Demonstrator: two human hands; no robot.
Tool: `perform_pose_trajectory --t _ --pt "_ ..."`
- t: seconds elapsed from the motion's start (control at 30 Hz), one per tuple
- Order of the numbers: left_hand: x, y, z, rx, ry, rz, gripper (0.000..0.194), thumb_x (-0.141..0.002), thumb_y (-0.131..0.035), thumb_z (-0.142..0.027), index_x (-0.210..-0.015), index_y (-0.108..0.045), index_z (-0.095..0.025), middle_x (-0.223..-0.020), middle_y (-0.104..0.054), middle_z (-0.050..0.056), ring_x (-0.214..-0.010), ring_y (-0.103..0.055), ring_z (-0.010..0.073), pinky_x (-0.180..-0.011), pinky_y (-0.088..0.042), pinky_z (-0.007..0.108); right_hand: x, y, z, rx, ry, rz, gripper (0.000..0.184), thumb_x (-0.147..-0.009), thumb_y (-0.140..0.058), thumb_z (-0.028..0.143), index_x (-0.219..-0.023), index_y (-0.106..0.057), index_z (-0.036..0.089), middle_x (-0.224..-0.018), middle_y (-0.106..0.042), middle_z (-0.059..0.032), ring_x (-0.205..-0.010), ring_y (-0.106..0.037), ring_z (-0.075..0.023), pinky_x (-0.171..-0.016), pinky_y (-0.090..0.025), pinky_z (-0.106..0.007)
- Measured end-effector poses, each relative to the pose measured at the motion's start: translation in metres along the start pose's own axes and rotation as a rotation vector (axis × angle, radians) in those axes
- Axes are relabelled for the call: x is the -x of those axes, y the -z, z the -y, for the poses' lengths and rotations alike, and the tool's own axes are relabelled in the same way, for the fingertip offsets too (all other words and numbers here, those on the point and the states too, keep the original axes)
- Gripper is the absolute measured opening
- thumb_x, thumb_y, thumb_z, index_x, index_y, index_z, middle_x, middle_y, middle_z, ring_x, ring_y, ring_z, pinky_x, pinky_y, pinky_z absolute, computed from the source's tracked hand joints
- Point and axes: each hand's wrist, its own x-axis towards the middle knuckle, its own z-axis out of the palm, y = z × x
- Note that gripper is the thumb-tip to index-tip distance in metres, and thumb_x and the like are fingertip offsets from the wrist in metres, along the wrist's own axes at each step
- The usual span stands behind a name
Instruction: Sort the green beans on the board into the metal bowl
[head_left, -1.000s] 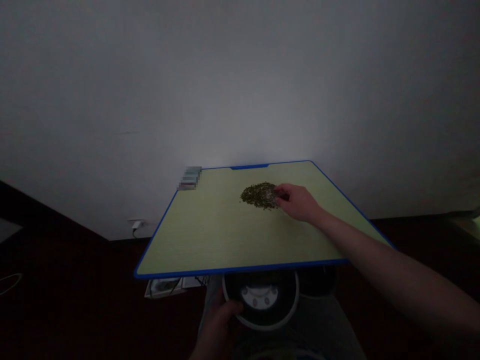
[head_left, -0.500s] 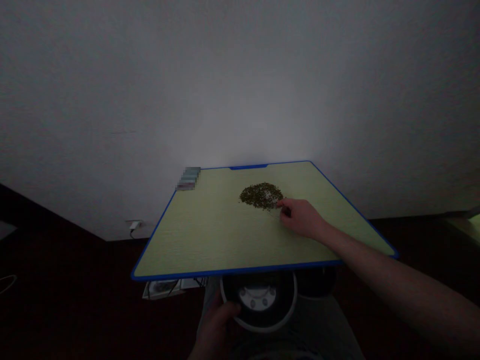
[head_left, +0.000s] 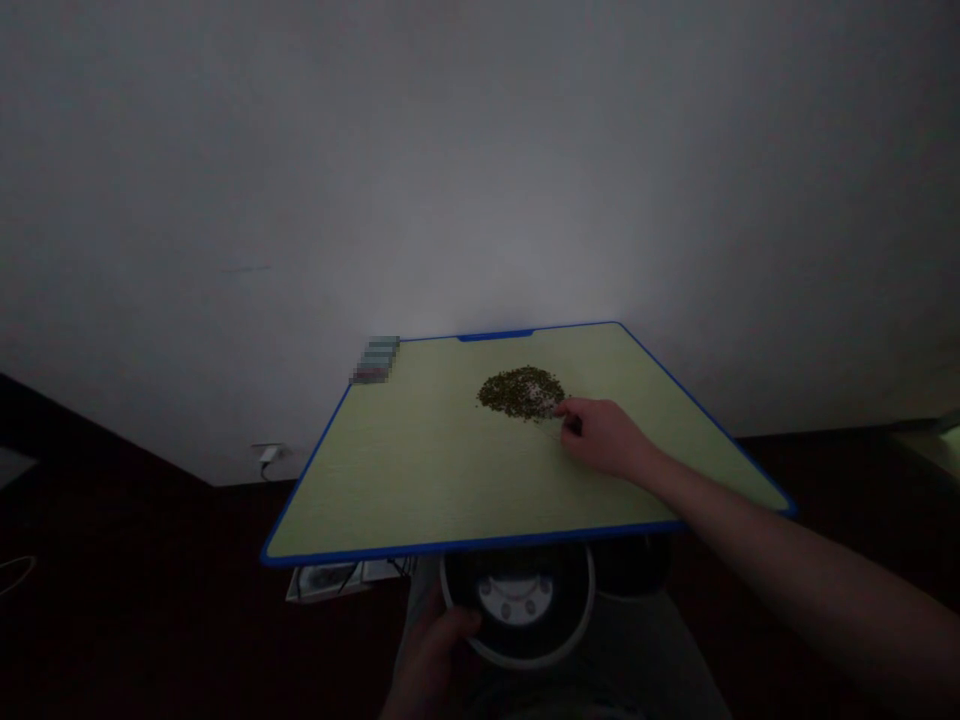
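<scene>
A flat pile of small greenish-brown grains, which look like dried beans or seeds [head_left: 510, 388], is spread on a pale yellow table [head_left: 420, 470] with a blue edge. Whitish bits show in the right part of the pile. At its right edge my right hand [head_left: 604, 435] rests with fingers curled and the index fingertip at the grains; whatever the fingers may pinch is too small to make out. Below the table's front edge, my left hand [head_left: 439, 645] grips the left rim of a round dark-inside bowl [head_left: 517, 640]. A whitish patch with several round spots shows in the bowl.
A blurred stack of items [head_left: 375, 360] lies at the table's back left corner. The table's far edge meets a pale wall [head_left: 480, 180]. A white plug [head_left: 268, 455] sits in the wall at left. Beneath the table is a white tray [head_left: 322, 582]. The room is dim.
Almost nothing differs. The view shifts very slightly, and my right hand stays at the pile's right edge while my left hand keeps its grip on the bowl.
</scene>
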Motion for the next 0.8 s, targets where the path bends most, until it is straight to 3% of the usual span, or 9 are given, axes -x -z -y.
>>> perform_pose_trajectory --t 0.43,0.8 --pt "-0.001 0.001 -0.001 -0.004 -0.013 -0.005 0.056 -0.053 -0.071 -0.008 -0.108 -0.07 -0.018 -0.093 -0.079 0.01 -0.101 -0.07 0.04 -0.088 -0.054 0.051 -0.009 -0.001 -0.011 -0.002 -0.009 -0.035 0.034 -0.077 -0.054 0.015 -0.105 -0.072 0.016 -0.076 -0.073 -0.0052 -0.068 -0.064 -0.018 -0.067 -0.042 -0.027" --pt "-0.004 0.004 0.001 0.0 -0.039 0.016 0.057 -0.052 -0.07 -0.008 -0.109 -0.069 -0.016 -0.091 -0.079 0.011 -0.104 -0.07 0.039 -0.09 -0.053 0.047 -0.012 -0.001 -0.007 -0.035 0.074 0.024 0.037 -0.079 -0.052 0.013 -0.11 -0.071 0.013 -0.081 -0.074 -0.0071 -0.072 -0.064 -0.0184 -0.068 -0.042 -0.027"
